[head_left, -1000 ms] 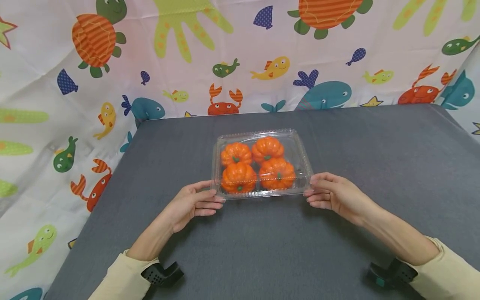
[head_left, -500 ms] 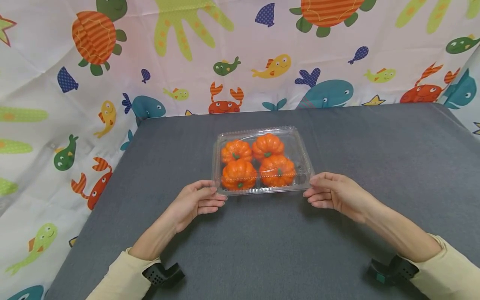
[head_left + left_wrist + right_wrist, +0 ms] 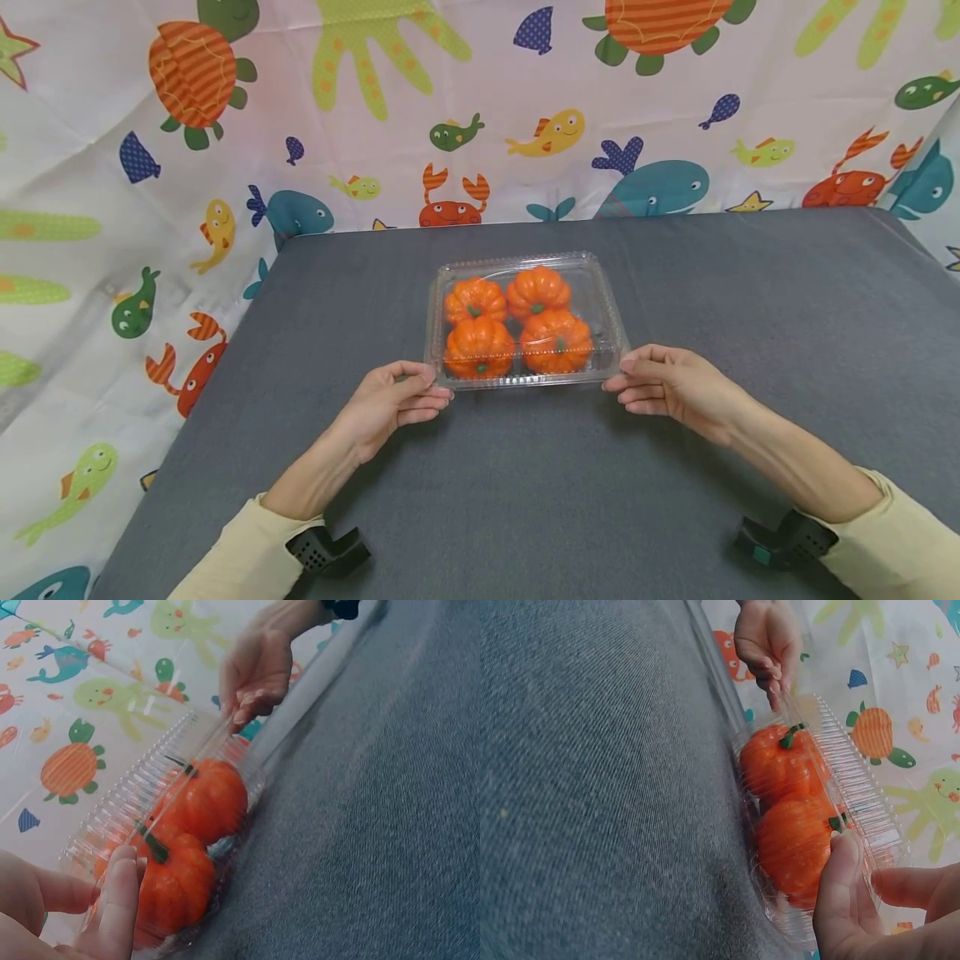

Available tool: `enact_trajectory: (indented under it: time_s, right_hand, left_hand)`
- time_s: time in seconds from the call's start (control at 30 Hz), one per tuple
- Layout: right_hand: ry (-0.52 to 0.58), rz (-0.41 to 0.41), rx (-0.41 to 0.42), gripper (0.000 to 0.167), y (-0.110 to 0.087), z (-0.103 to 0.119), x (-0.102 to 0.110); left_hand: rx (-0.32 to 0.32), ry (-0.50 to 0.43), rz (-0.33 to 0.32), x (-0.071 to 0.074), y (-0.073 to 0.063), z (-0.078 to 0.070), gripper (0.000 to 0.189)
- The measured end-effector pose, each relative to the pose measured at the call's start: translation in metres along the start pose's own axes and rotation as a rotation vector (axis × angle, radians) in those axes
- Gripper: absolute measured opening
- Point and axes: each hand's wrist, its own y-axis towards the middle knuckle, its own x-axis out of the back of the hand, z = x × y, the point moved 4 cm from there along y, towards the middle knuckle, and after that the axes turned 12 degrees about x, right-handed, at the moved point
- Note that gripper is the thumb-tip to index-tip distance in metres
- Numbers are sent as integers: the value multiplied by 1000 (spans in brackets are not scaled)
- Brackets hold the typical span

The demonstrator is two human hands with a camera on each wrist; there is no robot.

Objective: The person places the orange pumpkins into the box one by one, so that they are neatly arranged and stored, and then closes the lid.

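A clear plastic clamshell container (image 3: 517,381) with its lid down sits on the dark grey cloth. Inside are several small orange pumpkins (image 3: 556,340) with green stems. My left hand (image 3: 397,400) pinches its near left corner between thumb and fingers. At the near right corner, my right hand (image 3: 675,387) pinches the rim the same way. In the left wrist view, the thumb and fingers (image 3: 118,900) meet at the ridged clear rim (image 3: 135,787). The right wrist view shows the right thumb (image 3: 842,874) against the front of the container, close to a pumpkin (image 3: 791,847).
A grey cloth-covered table (image 3: 525,500) spreads around the container. Behind it and along the left hangs a white curtain (image 3: 495,75) printed with sea animals. Black wrist cameras (image 3: 327,552) are strapped on over the cream sleeves (image 3: 247,554).
The container's near edge has shifted very slightly away from me, mostly in the first half second. Both hands keep their pinch at the corners.
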Motion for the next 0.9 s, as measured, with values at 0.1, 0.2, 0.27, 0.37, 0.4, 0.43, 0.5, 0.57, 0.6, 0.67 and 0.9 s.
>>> enact_trajectory:
  time_s: [0.1, 0.2, 0.27, 0.37, 0.4, 0.43, 0.5, 0.57, 0.6, 0.67, 0.9]
  right_hand:
    - [-28, 11, 2, 13, 0, 1, -1]
    - [-52, 18, 2, 12, 1, 1, -1]
    - [-56, 13, -8, 14, 1, 0, -2]
    - [-65, -12, -40, 15, 3, -1, -1]
    - [-76, -16, -53, 17, 2, -2, -1]
    - [-90, -22, -65, 18, 2, -2, 0]
    - [-132, -32, -82, 22, 1, -3, 2]
    - [-190, -29, -75, 30, -1, -2, 5]
    - [-223, -30, -63, 35, -2, -2, 6]
    - [-329, -34, -5, 44, -3, -1, 9]
    - [-928, -57, 251, 46, -15, 3, 9]
  left_hand:
    - [-6, 2, -30, 0, 0, 0, 27]
    - [-15, -10, -55, 0, 0, 1, 28]
    - [-17, -22, -57, 0, 0, 2, 30]
    - [-9, -13, -40, 1, 0, 4, 34]
    - [-5, 5, -27, 2, -1, 4, 37]
    - [2, 25, -16, 3, -1, 5, 39]
    - [5, 72, -3, 5, -2, 5, 43]
    - [-4, 119, -19, 8, -3, 5, 44]
    - [-17, 147, -38, 9, -4, 5, 45]
    - [-63, 212, -97, 12, -5, 5, 46]
    - [-292, 614, -299, 16, -10, 8, 51]
